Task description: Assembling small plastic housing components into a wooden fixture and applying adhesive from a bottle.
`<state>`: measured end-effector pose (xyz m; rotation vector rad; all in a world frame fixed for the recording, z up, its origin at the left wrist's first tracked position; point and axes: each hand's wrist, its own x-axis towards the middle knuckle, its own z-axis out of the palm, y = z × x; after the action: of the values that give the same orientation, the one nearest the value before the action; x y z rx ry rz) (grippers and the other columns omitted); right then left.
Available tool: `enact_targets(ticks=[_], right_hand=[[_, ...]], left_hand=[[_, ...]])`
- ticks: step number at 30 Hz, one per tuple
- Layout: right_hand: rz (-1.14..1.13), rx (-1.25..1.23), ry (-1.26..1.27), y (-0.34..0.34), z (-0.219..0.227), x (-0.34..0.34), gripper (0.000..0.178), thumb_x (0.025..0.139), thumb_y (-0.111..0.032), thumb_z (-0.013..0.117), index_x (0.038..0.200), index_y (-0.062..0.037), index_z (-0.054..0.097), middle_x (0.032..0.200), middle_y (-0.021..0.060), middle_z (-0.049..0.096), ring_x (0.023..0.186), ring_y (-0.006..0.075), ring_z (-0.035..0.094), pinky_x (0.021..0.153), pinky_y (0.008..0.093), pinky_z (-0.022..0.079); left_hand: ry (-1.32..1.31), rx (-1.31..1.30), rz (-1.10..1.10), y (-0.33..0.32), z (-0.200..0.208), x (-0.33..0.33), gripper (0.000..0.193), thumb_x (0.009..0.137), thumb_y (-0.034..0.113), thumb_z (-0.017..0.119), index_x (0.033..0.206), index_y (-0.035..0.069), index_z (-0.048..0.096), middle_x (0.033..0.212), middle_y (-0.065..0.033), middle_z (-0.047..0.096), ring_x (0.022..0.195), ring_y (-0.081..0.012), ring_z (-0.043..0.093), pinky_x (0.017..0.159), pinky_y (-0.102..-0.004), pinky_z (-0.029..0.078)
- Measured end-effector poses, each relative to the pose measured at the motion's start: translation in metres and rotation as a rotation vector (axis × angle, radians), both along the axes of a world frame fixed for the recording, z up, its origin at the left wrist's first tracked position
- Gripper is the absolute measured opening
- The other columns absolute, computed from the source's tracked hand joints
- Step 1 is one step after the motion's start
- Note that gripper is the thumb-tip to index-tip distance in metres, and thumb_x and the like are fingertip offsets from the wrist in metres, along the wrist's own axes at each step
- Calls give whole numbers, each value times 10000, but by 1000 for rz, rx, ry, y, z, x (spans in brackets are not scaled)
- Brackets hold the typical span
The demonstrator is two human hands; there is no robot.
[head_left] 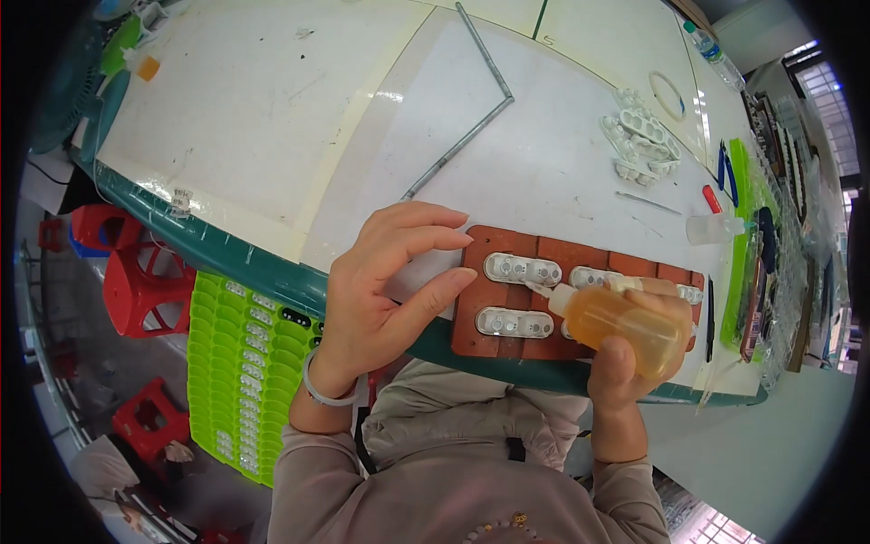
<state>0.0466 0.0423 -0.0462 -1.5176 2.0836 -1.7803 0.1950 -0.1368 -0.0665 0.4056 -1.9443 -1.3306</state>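
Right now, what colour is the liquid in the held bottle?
The liquid is amber-orange, in the head view.

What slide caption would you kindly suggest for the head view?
The right hand holds an amber-filled bottle over white pieces on a brown board, the left hand at its edge.

- On the surface (pixel 245 109), along its near edge, lies the block (pixel 467 340), with two rows of small parts (pixel 515 323) on it.
- At the block's left end is the left hand (pixel 390 281).
- Above its right part is the bottle (pixel 607 317), in the right hand (pixel 616 385).
- Behind the block, the rod (pixel 462 143) lies to the left.
- The stools (pixel 136 288) stand left of the surface.
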Motion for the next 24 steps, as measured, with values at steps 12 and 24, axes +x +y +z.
enact_targets(ticks=[12, 24], right_hand=[[-3, -33, 166, 26, -7, 9, 711, 629, -288, 839, 1166, -26, 453, 1077, 154, 522, 890, 215, 599, 680, 273, 529], [-9, -54, 162, 25, -11, 9, 690, 625, -266, 845, 1150, -18, 471, 1064, 155, 534, 880, 224, 612, 662, 273, 532]], left_hand=[[-17, 49, 22, 3, 1, -2, 275, 698, 2, 694, 963, 1, 621, 1037, -128, 623, 1009, -259, 555, 864, -331, 425], [-29, 64, 32, 6, 2, -2, 273, 700, -5, 683, 966, -4, 619, 1053, -130, 619, 1021, -253, 550, 880, -327, 415]])
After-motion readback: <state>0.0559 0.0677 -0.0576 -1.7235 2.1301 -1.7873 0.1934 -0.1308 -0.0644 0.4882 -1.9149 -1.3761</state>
